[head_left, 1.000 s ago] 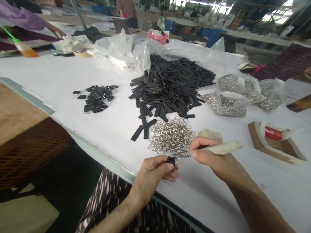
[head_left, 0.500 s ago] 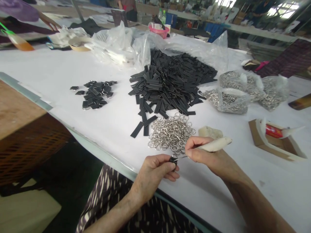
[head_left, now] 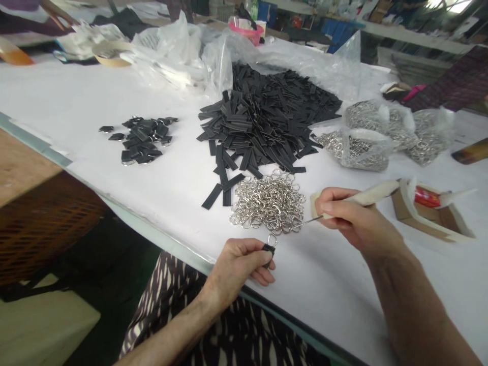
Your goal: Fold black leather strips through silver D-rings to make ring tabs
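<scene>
My left hand is closed on a small folded black strap with a metal D-ring sticking up from it, low on the white table. My right hand grips a cream-handled tool with a thin metal tip, held a little right of the loose heap of silver D-rings. Behind the rings lies a big pile of black strips. A small pile of finished black tabs with rings sits to the left.
Clear bags of metal rings lie at the right, beside an open cardboard box with a red tube. Crumpled plastic bags and a pink basket stand at the back. The table edge runs diagonally at the left above a wooden surface.
My right hand has pulled the tool away from the strap, up and to the right. My left hand stays put holding the strap with its ring.
</scene>
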Demonstrator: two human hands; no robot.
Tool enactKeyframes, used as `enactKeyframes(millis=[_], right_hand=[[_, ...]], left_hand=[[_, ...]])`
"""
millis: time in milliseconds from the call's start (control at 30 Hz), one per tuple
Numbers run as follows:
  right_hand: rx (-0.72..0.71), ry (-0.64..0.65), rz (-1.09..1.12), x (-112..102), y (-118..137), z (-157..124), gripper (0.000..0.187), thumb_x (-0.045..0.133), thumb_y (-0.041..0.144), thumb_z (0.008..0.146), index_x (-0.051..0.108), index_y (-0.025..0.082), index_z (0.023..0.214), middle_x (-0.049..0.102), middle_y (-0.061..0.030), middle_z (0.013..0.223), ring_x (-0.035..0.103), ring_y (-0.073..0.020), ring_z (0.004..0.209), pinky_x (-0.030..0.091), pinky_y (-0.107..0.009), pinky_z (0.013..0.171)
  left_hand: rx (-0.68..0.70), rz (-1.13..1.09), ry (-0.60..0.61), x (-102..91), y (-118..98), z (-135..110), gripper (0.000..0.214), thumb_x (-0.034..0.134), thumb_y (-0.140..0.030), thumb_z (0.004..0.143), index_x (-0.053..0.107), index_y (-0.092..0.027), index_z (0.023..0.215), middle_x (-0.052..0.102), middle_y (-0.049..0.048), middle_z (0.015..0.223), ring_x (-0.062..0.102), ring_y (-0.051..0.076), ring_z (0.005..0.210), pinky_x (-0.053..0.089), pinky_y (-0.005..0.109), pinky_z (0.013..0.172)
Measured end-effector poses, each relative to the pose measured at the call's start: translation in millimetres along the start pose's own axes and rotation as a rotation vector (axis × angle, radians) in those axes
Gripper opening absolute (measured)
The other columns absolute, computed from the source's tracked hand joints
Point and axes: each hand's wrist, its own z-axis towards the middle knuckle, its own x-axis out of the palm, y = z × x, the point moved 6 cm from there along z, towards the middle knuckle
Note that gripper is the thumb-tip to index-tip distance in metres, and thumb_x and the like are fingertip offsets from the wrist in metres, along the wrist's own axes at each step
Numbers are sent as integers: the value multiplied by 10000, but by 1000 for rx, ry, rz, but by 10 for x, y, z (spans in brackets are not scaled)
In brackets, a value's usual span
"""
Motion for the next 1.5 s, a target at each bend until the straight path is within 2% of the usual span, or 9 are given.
enactKeyframes(millis=[200, 600, 833, 1000, 1133, 1233, 1333, 1433, 1500], right_hand=[[-31, -25, 51, -120, 7, -13, 168, 550, 193, 724, 512, 175, 562, 321, 63, 432, 226, -73, 435, 127, -255, 445], [-18, -1, -14, -9, -27, -28, 214, 541, 220, 734, 472, 180, 535, 341, 50, 468, 271, -89, 474, 184, -256, 456], [-14, -133, -328, 11, 9, -84, 239, 546, 349, 756, 507, 185, 585, 418, 30, 523, 352, -102, 503, 262, -235, 452], [-47, -226, -580, 69, 105, -143, 274, 508, 410, 781, 581, 191, 635, 421, 27, 470, 419, -123, 502, 316, -228, 444], [-51, -237, -629, 21, 42, -106, 214, 549, 392, 764, 635, 197, 772, 527, 15, 531, 476, -130, 499, 383, -228, 456], [-138, -247, -681, 0, 41, -83, 213, 586, 417, 739, 638, 215, 784, 584, 7, 590, 514, -141, 525, 396, -230, 461], [-198, -270, -695, 8, 77, -94, 223, 616, 432, 724, 636, 228, 810, 625, 1, 653, 544, -154, 557, 424, -238, 490], [-222, -282, -678, 16, 107, -110, 229, 629, 424, 720, 629, 228, 838, 624, 2, 657, 543, -154, 544, 432, -243, 489], [-216, -289, -669, -4, 95, -108, 249, 635, 434, 713, 621, 231, 856, 614, 10, 635, 535, -150, 536, 433, -243, 490]], left_hand=[[17, -54, 5, -34, 18, -1, 178, 611, -249, 712, 663, -114, 608, 644, 38, 504, 602, 120, 472, 485, 214, 514], [89, -226, 22, -85, 32, -2, 187, 616, -232, 721, 670, -97, 603, 639, 45, 515, 587, 112, 424, 461, 199, 447], [158, -196, -29, -194, -66, -31, 181, 637, -272, 730, 688, -102, 702, 653, 59, 632, 607, 132, 511, 482, 229, 493], [304, -113, -222, -611, -332, -104, 152, 682, -268, 687, 675, -117, 674, 552, -4, 542, 486, 86, 455, 383, 189, 406], [417, 59, -539, -1236, -663, -222, 173, 699, -242, 670, 684, -98, 766, 490, -41, 412, 402, 62, 371, 358, 196, 417], [550, 55, -751, -1739, -987, -293, 215, 710, -181, 612, 648, -86, 794, 537, -23, 492, 443, 79, 378, 389, 222, 412], [666, 18, -920, -2136, -1257, -309, 227, 616, -132, 660, 576, -120, 883, 549, -7, 656, 564, 109, 536, 502, 267, 576], [708, 90, -1012, -2257, -1359, -270, 322, 546, -117, 712, 515, -167, 1028, 558, 32, 850, 592, 113, 671, 512, 284, 691], [675, 227, -999, -2143, -1309, -201, 293, 546, -144, 725, 538, -179, 1016, 567, 33, 846, 573, 118, 651, 505, 283, 677]])
